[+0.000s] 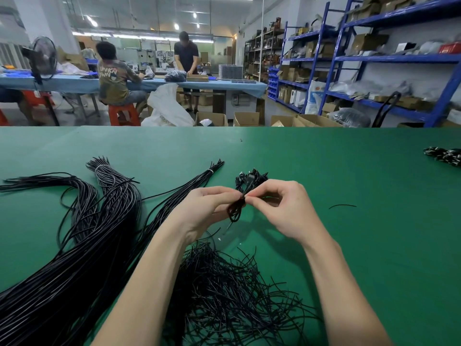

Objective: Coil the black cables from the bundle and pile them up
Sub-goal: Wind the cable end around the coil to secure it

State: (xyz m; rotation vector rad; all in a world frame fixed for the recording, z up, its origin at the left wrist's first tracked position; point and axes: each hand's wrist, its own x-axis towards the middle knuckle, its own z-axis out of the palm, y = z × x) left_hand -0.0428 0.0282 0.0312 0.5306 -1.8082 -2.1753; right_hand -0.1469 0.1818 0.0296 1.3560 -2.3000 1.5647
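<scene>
Small coiled cable (235, 208), a thin glossy black loop bunch, long axis near vertical, hangs above the green table (349, 245), just nearer than the pile of coils (252, 179). Left hand (207, 208) pinches its top; right hand (284, 206) pinches beside it, fingertips together. Long cable bundles (99, 233) fan out left of the coil.

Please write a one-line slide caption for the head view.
Both hands pinch a small black coil above a green table, cable bundles at left.

cable bundle (50, 283) cut off at left edge, far shelves (374, 58) blurred
</scene>
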